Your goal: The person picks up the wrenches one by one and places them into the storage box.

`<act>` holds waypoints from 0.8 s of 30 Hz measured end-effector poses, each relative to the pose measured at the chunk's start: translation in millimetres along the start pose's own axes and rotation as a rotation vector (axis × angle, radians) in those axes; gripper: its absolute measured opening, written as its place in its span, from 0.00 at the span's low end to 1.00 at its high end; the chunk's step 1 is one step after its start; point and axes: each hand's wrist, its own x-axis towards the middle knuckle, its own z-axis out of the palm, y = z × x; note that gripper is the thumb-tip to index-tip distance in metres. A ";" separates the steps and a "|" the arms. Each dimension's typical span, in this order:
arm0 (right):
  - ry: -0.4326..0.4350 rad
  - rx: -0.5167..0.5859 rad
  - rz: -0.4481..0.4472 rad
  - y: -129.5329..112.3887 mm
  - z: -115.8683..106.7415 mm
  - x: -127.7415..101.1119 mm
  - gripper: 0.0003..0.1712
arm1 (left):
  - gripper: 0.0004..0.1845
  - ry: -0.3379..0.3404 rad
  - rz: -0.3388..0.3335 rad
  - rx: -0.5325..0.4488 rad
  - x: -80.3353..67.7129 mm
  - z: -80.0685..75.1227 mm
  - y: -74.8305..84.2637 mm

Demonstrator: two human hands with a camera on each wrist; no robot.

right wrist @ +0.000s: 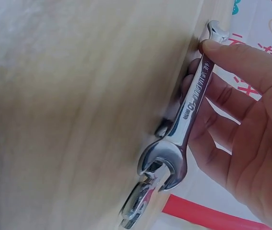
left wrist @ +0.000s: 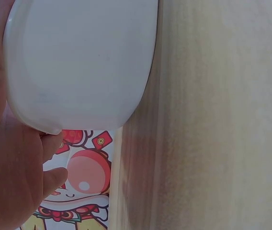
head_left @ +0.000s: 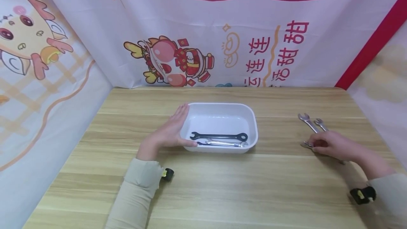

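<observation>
Head view, near strip: bare wooden table (head_left: 222, 193) runs from the front edge up to both forearms, with open room between the two sleeves.
Left hand: the left hand (head_left: 171, 130) lies flat with straight fingers against the left wall of the white tray (head_left: 222, 110); the left wrist view shows the palm (left wrist: 11, 182) pressed to the tray's rounded corner (left wrist: 78, 62).
Right hand: the right hand (head_left: 330, 145) rests on the table well apart from the tray, fingers curled round a silver wrench (right wrist: 188, 120), thumb tip near its far end.
Loose wrenches: two more silver wrenches (head_left: 313, 123) lie just beyond the right hand, heads pointing away, close to the table's right edge.
Tray contents: a black wrench (head_left: 219, 136) and a silver tray wrench (head_left: 224, 143) lie side by side along the near wall; the tray's far half is bare.
Middle gap: plain table stretches between the tray's right rim and the right hand.
Far edge: the table meets a printed cloth backdrop (head_left: 203, 45), with cloth walls closing both sides.
</observation>
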 end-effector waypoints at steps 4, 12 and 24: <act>-0.037 0.022 0.035 -2.6 -3.5 1.6 0.07 | 0.73 0.001 0.001 0.005 0.7 0.7 -0.6; -0.077 0.066 0.085 -8.0 -9.8 4.4 0.06 | 0.74 0.004 0.012 0.020 2.0 1.6 -2.2; -0.038 0.042 0.069 -10.2 -19.6 7.1 0.06 | 0.73 0.003 0.007 0.004 1.0 0.5 -1.8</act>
